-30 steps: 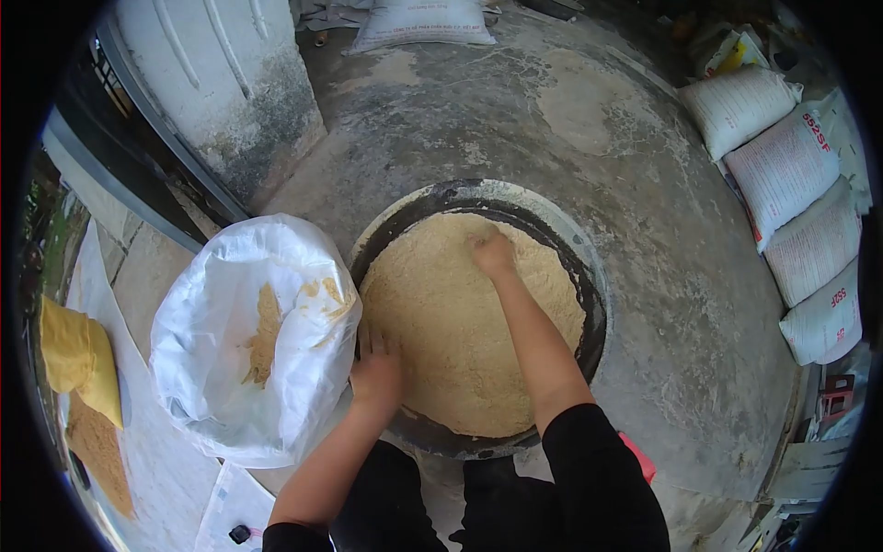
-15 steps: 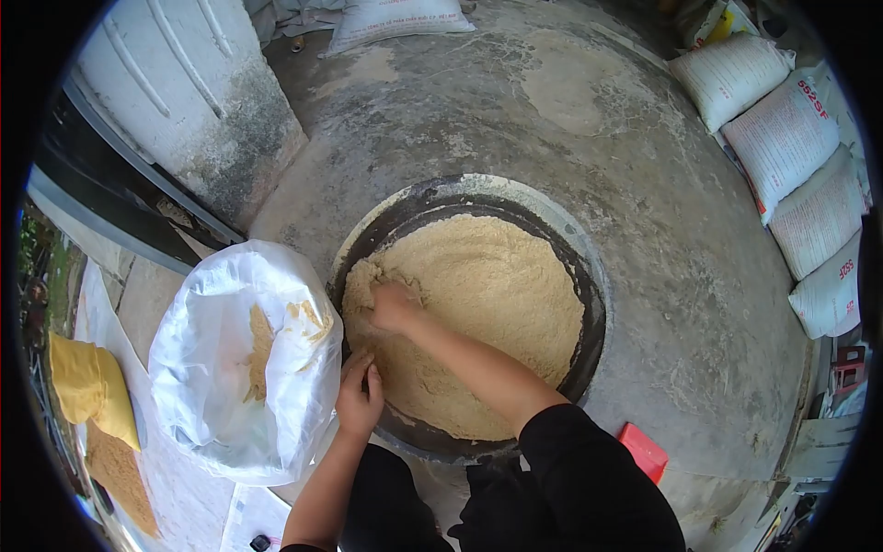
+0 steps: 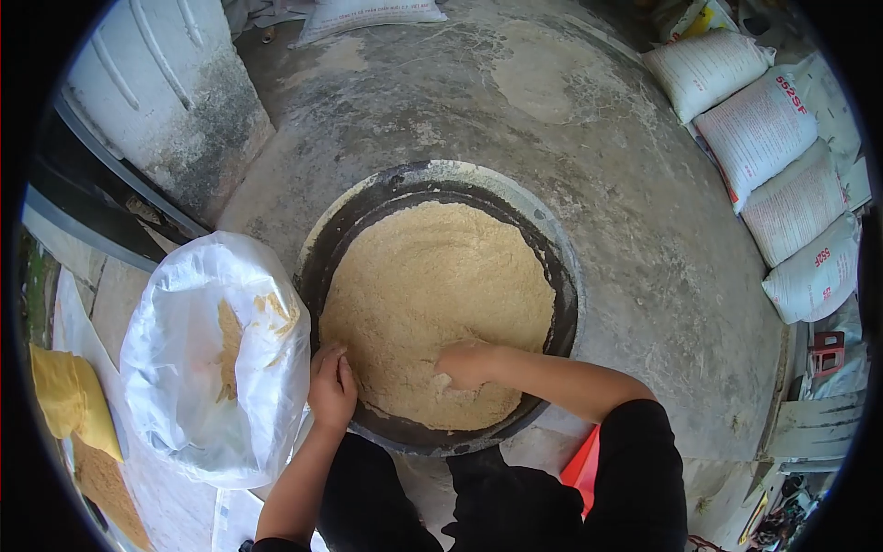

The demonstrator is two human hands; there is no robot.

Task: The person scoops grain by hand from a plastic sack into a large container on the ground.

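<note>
A grey, worn concrete floor (image 3: 644,276) spreads around a large round tub (image 3: 567,304) with a dark inner wall. The tub holds a broad bed of pale, floury meal (image 3: 423,276), ridged near its far side.

The right hand (image 3: 464,365) is in the near part of the meal, its fingers partly sunk in; whether they are closed on any of it I cannot tell. The left hand (image 3: 332,386) is at the tub's left edge, beside the meal, with its fingers together and slightly bent; whether it grips the rim I cannot tell.

Just beside the left hand stands an open white plastic bag (image 3: 166,368), with yellowish powder stuck to its inside and upper edge. Farther left are a yellow sack (image 3: 78,391) and, nearer the person, a brown grainy heap (image 3: 108,483).

Four printed white sacks (image 3: 759,133) lie in a row along the right side, well apart from the tub, and another printed sack (image 3: 368,14) lies at the far edge. A red object (image 3: 581,469) shows beside the person's right sleeve, partly hidden by it
</note>
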